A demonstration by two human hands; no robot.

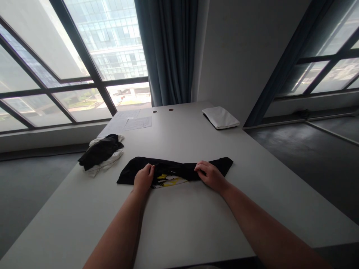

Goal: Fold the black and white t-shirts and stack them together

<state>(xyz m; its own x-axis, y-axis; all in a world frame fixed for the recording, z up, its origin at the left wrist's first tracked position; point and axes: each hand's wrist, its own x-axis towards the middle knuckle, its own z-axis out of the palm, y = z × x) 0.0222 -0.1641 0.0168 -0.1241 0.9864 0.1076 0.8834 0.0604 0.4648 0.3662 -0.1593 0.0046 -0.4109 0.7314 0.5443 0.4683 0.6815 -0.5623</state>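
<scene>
A black T-shirt point(179, 169) with a yellow and white print lies across the table in front of me, bunched along its middle and spread flatter at both ends. My left hand point(144, 177) pinches its cloth left of the print, thumb and fingers together. On the other side, my right hand point(211, 174) grips the cloth with curled fingers, right of the print. Both hands rest low, close to the tabletop. The shirt's underside and the fingertips inside the cloth are hidden.
The white table point(179, 224) carries a crumpled black and white cloth pile point(102, 153) at its left edge. Behind that lie paper sheets point(137, 122). A folded white cloth point(221, 118) sits at the back right. A blue curtain point(168, 52) hangs beyond the table, beside windows.
</scene>
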